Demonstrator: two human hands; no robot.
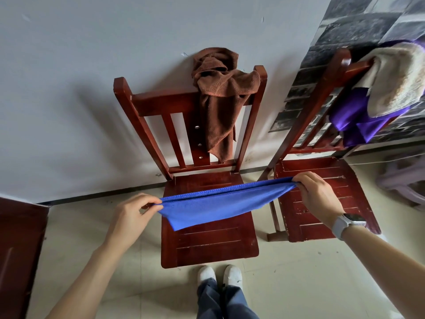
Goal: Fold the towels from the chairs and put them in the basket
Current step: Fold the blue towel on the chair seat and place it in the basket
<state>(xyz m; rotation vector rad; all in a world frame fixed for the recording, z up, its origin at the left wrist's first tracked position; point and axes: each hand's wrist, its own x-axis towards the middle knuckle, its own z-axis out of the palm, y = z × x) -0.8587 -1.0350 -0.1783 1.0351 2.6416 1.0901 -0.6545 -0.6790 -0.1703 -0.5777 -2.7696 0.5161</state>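
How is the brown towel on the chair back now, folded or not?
Not folded: the brown towel hangs bunched over the middle chair's back.

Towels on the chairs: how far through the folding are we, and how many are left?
Done: nothing I can confirm; no basket or folded towel is in view. In hand: the blue towel, stretched between left hand and right hand over the middle chair, apparently doubled. Left: the brown towel on that chair's back, and the purple towel and cream towel on the right chair.

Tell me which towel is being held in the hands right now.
The blue towel, stretched between both hands over the middle chair's seat. The brown towel and purple towel hang on chair backs.
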